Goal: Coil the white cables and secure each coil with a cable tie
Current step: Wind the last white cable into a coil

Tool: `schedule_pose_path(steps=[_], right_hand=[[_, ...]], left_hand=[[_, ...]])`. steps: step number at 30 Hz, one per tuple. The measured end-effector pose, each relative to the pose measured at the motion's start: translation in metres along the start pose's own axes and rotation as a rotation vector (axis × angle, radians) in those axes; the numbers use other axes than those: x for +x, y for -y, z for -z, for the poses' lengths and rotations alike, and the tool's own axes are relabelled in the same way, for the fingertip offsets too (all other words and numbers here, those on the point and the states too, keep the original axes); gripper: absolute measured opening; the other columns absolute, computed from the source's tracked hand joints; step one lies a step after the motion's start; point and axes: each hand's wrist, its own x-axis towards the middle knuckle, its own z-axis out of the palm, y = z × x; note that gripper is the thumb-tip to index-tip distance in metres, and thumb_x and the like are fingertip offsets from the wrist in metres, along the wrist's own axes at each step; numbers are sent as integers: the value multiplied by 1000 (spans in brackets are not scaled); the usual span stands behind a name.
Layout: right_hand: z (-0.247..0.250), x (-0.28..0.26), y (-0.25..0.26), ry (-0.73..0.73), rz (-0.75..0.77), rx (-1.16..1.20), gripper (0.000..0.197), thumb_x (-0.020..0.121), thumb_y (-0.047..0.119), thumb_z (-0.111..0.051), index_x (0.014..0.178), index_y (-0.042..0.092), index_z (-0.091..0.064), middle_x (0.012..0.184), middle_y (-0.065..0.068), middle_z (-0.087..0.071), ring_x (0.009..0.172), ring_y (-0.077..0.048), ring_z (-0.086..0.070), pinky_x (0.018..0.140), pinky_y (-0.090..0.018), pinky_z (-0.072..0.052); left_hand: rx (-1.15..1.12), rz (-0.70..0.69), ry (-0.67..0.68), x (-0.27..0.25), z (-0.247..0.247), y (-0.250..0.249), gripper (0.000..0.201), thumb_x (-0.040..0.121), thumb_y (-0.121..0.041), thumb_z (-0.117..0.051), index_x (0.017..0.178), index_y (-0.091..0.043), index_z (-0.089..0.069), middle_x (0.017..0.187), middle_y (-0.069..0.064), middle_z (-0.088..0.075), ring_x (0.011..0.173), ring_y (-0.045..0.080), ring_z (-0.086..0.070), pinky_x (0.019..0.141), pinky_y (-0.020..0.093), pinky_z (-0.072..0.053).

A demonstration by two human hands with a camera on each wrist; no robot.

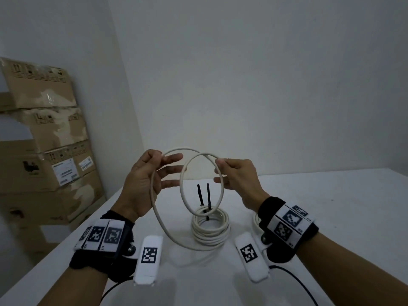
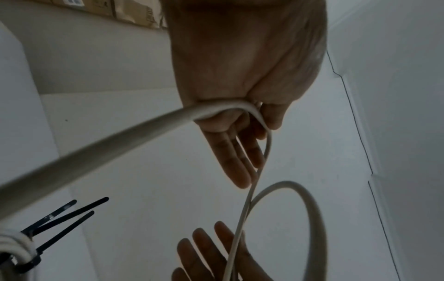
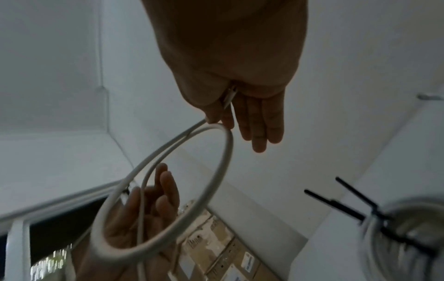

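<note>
One white cable was already dealt with: a finished coil (image 1: 210,228) lay on the white table (image 1: 331,217) between the two forearms, bound by black cable ties (image 1: 207,196) whose tails stood up from its far edge. The left wrist view showed three tie tails on that bundle, so it looked secured.

The second white cable (image 1: 202,180) was in hand and only partly coiled, held up in the air above the table. The left hand (image 1: 145,184) had its fingers nearly straight and spread, with the cable lying across the palm and trapped by the thumb at the top; a wide loop hung from it down toward the near side of the table. The right hand (image 1: 237,176) pinched the cable between thumb and forefinger at the top of a smaller loop, its other fingers relaxed and extended. The two loops overlapped between the hands but were not yet gathered into one bundle.

More white cable (image 1: 256,219) showed on the table behind the right wrist; whether it was the tail of the held cable or another one could not be told.

By my reading, the job stood roughly mid-way: the loops had to be gathered and tied. Cardboard boxes (image 1: 50,155) stood stacked at the far left.
</note>
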Motion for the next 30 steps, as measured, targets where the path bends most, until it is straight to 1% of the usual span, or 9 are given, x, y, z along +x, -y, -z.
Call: schedule_pose_path(steps=[3,5,8,11,14,17,19,23,30], right_hand=[[-4,-4,4,127,-234,335,24,96,22,-56,104,0,-64,74,-18,-67,59,-28,-67,64,-38,-58],[-6,-4,7,142,-271,452,22,97,18,-54,106,0,-63,58,-6,-52,45,-16,-52,56,-36,-58],[-4,1,11,132,-152,292,22,98,18,-52,105,2,-65,55,1,-36,43,-9,-33,40,-22,-43],[-4,3,16,259,-70,155,23,98,20,-52,102,1,-66,54,4,-35,47,-10,-28,39,-18,-27],[-8,2,23,352,-14,86,24,98,19,-53,102,1,-68,52,3,-41,46,-11,-33,39,-19,-30],[-7,1,29,284,82,-25,21,96,18,-56,103,4,-70,59,-6,-57,49,-16,-52,42,-25,-45],[-5,2,29,206,116,-67,20,95,20,-58,104,8,-71,71,-13,-67,58,-21,-62,52,-30,-54],[-5,-1,20,71,126,-23,25,93,20,-61,113,9,-69,85,-9,-70,65,-20,-68,63,-33,-56],[-10,-3,7,-12,126,56,23,94,21,-60,113,14,-69,72,-8,-66,55,-17,-58,54,-28,-52]], left_hand=[[-30,-3,-24,-3,7,8,17,87,-31,-49,83,-14,-48,101,11,-72,90,30,-69,67,39,-58],[18,60,-19,-8,13,10,9,89,-20,-46,84,-12,-48,97,14,-72,86,32,-69,66,38,-58],[213,248,80,-15,19,4,16,79,-10,-55,93,-4,-52,93,23,-71,82,38,-67,65,41,-57],[471,344,85,-9,8,-5,39,89,-34,-50,110,-3,-58,92,23,-71,81,37,-68,65,40,-56],[531,414,137,6,-11,-13,49,101,-39,-37,102,1,-65,69,12,-63,60,27,-60,50,32,-49],[499,386,118,17,-23,-12,47,102,-40,-37,82,-6,-60,54,-2,-38,44,11,-34,38,20,-29],[490,338,19,21,-29,-9,44,102,-42,-38,73,-12,-52,53,-5,-33,43,9,-28,37,18,-25],[395,245,-130,22,-36,0,41,104,-38,-36,71,-15,-47,55,-5,-32,45,9,-24,37,19,-21],[179,47,-311,18,-36,10,31,104,-24,-35,76,-17,-46,63,-4,-42,50,8,-34,39,18,-23]])
